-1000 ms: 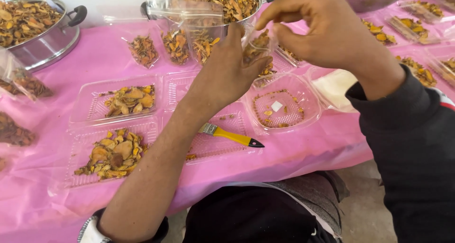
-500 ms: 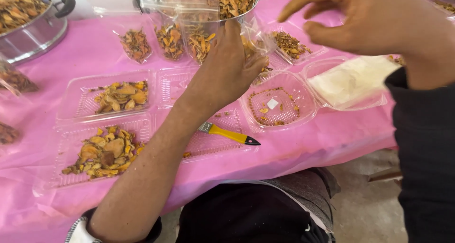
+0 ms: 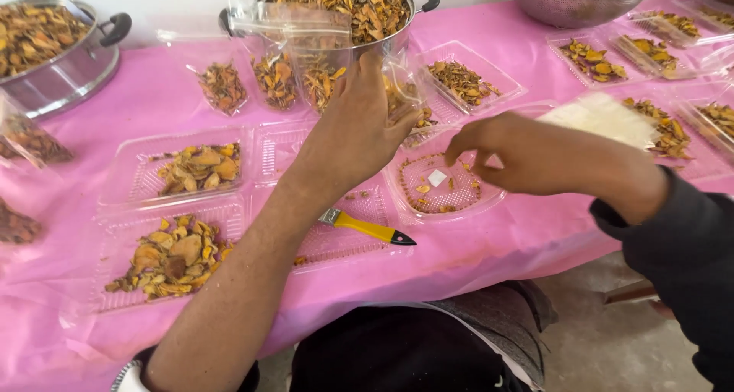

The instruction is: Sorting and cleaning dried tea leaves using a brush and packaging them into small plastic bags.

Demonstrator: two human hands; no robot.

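My left hand [image 3: 355,128] is raised over the pink table and grips a small clear plastic bag [image 3: 399,94] holding dried orange-brown slices. My right hand [image 3: 527,155], in a dark sleeve, hovers low over a clear plastic tray [image 3: 413,201]. Its fingers are curled and apart, with nothing in them. The tray holds a few crumbs and a small white square packet [image 3: 436,177] just left of the fingertips. A yellow-handled brush [image 3: 367,228] lies on a flat tray below my left forearm.
Two lidless metal pots [image 3: 65,79] [image 3: 397,37] and a steel bowl [image 3: 566,6] of dried slices stand at the back. Filled clear bags [image 3: 275,79] lean before the middle pot. Trays of slices [image 3: 195,166] [image 3: 172,254] lie left, more [image 3: 592,56] right, beside a white stack [image 3: 604,117].
My right hand has dropped from up beside the bag down to just above the tray with the white packet. The left hand keeps the bag raised.
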